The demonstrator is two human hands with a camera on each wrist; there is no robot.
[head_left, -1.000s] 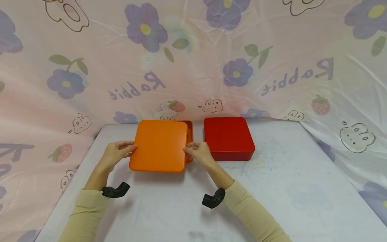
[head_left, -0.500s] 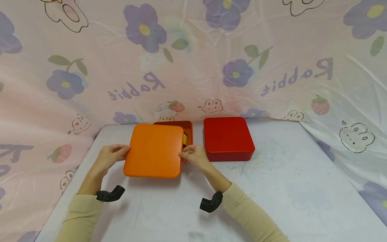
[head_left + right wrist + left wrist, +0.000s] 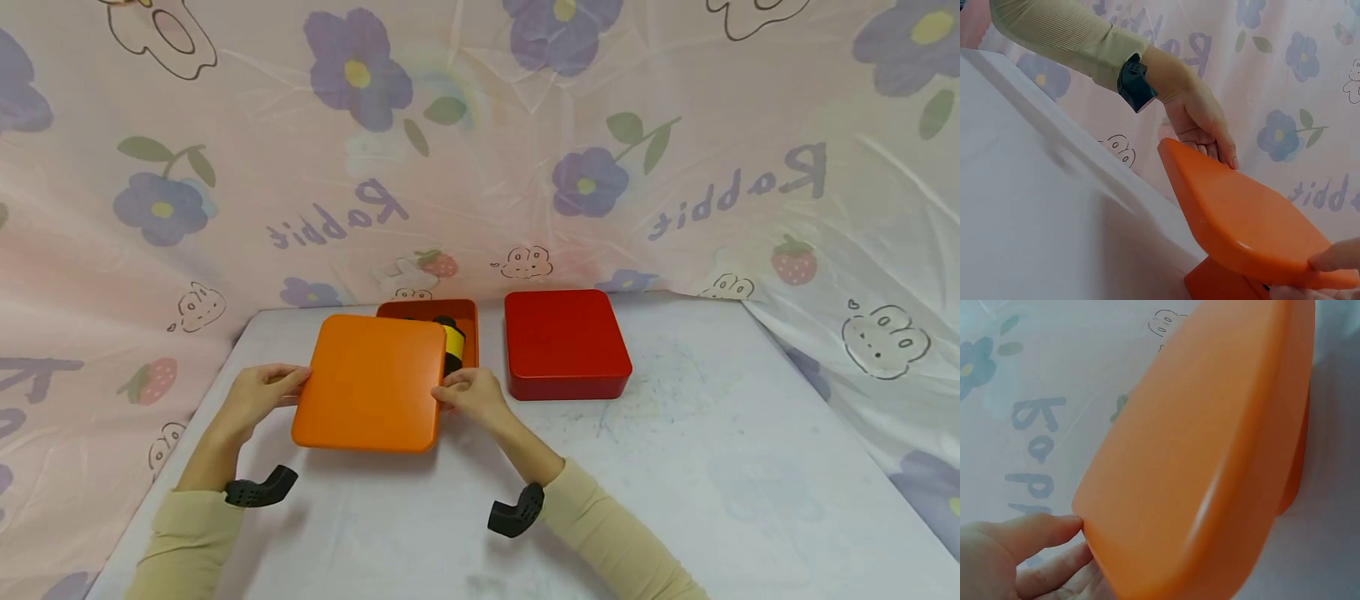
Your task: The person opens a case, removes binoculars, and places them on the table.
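Observation:
An orange square lid (image 3: 371, 383) is held level above the table, its left edge pinched by my left hand (image 3: 255, 400) and its right edge by my right hand (image 3: 476, 398). Behind and partly under it stands the orange box (image 3: 470, 312), uncovered at its back and right. Inside the box a yellow and black object (image 3: 454, 340) shows in part; the lid hides the remainder and its kind is unclear. In the left wrist view, the thumb lies on the lid's edge with the other fingers beneath. The right wrist view shows both hands at opposite edges of the lid.
A red box (image 3: 567, 343) with a closed top stands to the right of the orange box. Both rest near the back of the white table (image 3: 675, 467). A printed curtain (image 3: 480, 167) hangs right behind them. A black wrist camera (image 3: 261, 487) sits on each forearm.
Both hands have drawn the orange lid toward me and to the left, off the box. More of the box's inside and the yellow and black object now shows. The red box has stayed put.

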